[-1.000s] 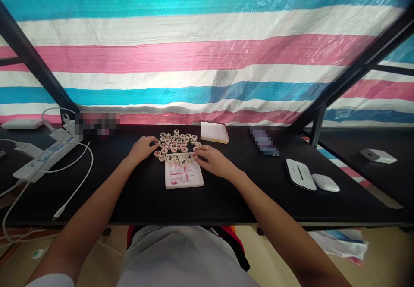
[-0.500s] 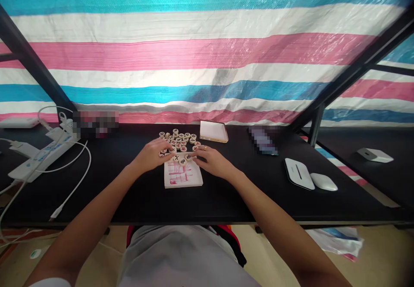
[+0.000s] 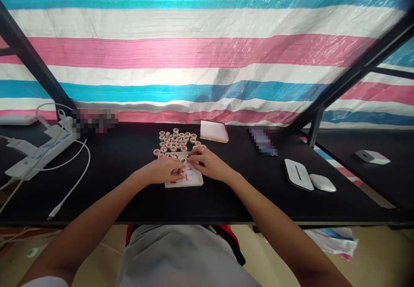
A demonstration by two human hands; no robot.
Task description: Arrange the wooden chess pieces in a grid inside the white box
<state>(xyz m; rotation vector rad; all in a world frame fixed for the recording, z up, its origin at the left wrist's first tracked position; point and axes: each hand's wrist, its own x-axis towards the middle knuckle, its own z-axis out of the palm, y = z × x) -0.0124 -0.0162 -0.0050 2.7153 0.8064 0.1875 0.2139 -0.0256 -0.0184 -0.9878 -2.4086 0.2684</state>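
Observation:
A shallow white box tray (image 3: 194, 179) with red-pink line drawing on its bottom lies on the black desk. Several round Chinese chess pieces (image 3: 177, 157) form a row along its far side. My left hand (image 3: 160, 170) is over the tray's left half, fingers closed on a Chinese chess piece (image 3: 183, 172) that is partly hidden. At the tray's far right corner, my right hand (image 3: 211, 162) has its thumb and fingers closed around a black-marked piece (image 3: 189, 156) at the row's end. Beyond the tray lies a loose cluster of red- and black-marked pieces (image 3: 174, 142).
A shallow box lid (image 3: 214, 130) sits behind the pieces. On the right are a blurred phone-like object (image 3: 263, 141), a white flat device (image 3: 298, 174) and a white mouse (image 3: 322, 182). A power strip (image 3: 48, 149) with white cables (image 3: 80, 179) occupies the left side.
My left hand has moved from the tray's far left corner toward me, over the tray's middle, with a piece in its fingers. My right hand has barely shifted.

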